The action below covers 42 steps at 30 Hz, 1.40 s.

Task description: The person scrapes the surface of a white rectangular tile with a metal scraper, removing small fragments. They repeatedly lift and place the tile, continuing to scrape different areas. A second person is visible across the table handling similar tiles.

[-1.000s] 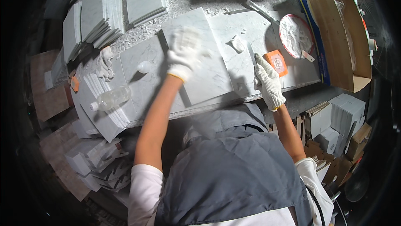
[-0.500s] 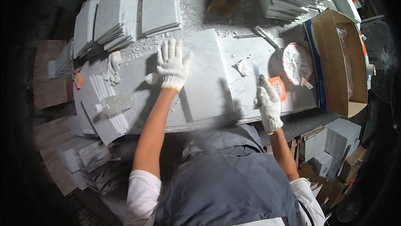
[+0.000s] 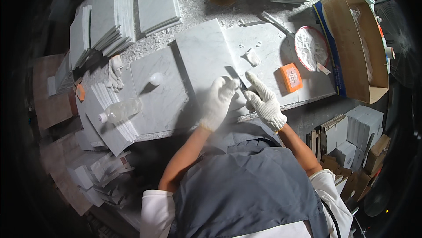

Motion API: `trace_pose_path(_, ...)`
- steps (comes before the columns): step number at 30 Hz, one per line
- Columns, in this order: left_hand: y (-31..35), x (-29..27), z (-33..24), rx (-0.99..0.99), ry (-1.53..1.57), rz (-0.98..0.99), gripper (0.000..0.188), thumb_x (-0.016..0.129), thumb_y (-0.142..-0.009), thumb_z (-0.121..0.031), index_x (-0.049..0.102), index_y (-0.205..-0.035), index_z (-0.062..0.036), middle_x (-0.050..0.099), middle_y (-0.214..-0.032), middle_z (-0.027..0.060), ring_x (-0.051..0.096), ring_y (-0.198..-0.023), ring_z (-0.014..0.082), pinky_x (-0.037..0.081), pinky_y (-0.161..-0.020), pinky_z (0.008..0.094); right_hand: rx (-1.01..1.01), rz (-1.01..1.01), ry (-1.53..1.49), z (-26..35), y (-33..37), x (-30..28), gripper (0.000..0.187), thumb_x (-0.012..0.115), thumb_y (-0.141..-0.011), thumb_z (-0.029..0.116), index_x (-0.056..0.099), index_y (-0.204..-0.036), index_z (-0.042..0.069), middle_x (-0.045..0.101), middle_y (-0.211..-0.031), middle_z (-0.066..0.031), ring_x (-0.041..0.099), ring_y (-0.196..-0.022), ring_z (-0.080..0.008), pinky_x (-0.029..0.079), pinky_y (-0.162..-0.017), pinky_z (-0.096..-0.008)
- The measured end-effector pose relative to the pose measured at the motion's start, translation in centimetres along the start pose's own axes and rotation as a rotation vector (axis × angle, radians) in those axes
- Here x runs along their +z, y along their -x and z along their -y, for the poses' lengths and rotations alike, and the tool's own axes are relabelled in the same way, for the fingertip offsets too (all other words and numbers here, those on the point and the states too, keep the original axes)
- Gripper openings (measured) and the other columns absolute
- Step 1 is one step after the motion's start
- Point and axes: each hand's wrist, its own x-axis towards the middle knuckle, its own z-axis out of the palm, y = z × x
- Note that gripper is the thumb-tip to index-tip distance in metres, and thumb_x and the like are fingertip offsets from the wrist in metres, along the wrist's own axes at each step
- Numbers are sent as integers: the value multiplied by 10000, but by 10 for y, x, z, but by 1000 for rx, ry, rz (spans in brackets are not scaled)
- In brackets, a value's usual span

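Note:
My right hand [image 3: 264,104], in a white knit glove, is closed around a dark, narrow flat-bladed scraper [image 3: 231,71]; its handle end is hidden in the palm. My left hand [image 3: 220,99], gloved the same way, has its fingers bent together against the scraper's blade. Both hands are above the near edge of a white marble-patterned tile [image 3: 202,46], which lies at a slant over other tiles on the bench. A small lump of white material [image 3: 252,57] sits on the tile to the right, and an orange block [image 3: 291,78] lies beyond my right hand.
A red-rimmed bowl of white paste [image 3: 311,49] stands beside an open cardboard box [image 3: 356,53]. Left are a white rounded knob [image 3: 156,78], a clear bottle [image 3: 123,109] lying on tile strips and a loose glove [image 3: 115,73]. Tile stacks [image 3: 105,18] line the back.
My left hand has lifted off the tile and come right and nearer to me. My right hand has moved left from beside the orange block, and the two hands now meet at the scraper.

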Motion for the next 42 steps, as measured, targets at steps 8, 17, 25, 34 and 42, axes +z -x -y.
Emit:
trace_pose_path(8, -8, -13, -7, -203, 45, 263, 297, 634, -990, -253, 705, -942, 31, 713, -849, 91, 671, -796, 137, 537, -734, 286, -6, 30, -7, -7, 9, 7, 609, 627, -994, 26, 422, -1566, 64, 625, -927, -17, 572, -713, -62, 506, -646, -229)
trace_pose_path(17, 6, -37, 14, -148, -210, 544, 323, 598, -999, -219, 649, -1152, 61, 719, -1065, 136, 689, -959, 172, 536, -883, 309, 21, -115, 66, -17, 19, 5, 594, 643, -1012, 96, 421, -1560, 43, 628, -919, -8, 549, -704, -61, 513, -654, -241)
trace_pose_path(25, 16, 8, 14, -287, 340, 369, 252, 611, -994, -186, 678, -1126, 18, 701, -1062, 66, 624, -1037, 106, 513, -869, 251, 27, -142, -84, -24, 20, 9, 516, 647, -1020, 102, 502, -1513, 55, 697, -1173, -71, 668, -964, -121, 549, -861, -260)
trace_pose_path(34, 4, 21, 15, -405, 397, 292, 334, 573, -1012, -230, 567, -1220, 31, 692, -897, 128, 670, -560, 223, 572, -583, 329, -663, -1001, 1075, 13, 29, -162, 366, 738, -954, 225, 674, -1293, 104, 677, -1194, -108, 700, -1032, -233, 582, -898, -369)
trace_pose_path(42, -13, 54, 15, -433, 99, 417, 371, 566, -995, -201, 603, -1288, 24, 641, -947, 93, 593, -573, 110, 535, -559, 285, 63, -755, 1389, 38, -3, -208, 315, 638, -972, 400, 736, -1178, 183, 721, -1139, -123, 689, -1064, -326, 556, -888, -414)
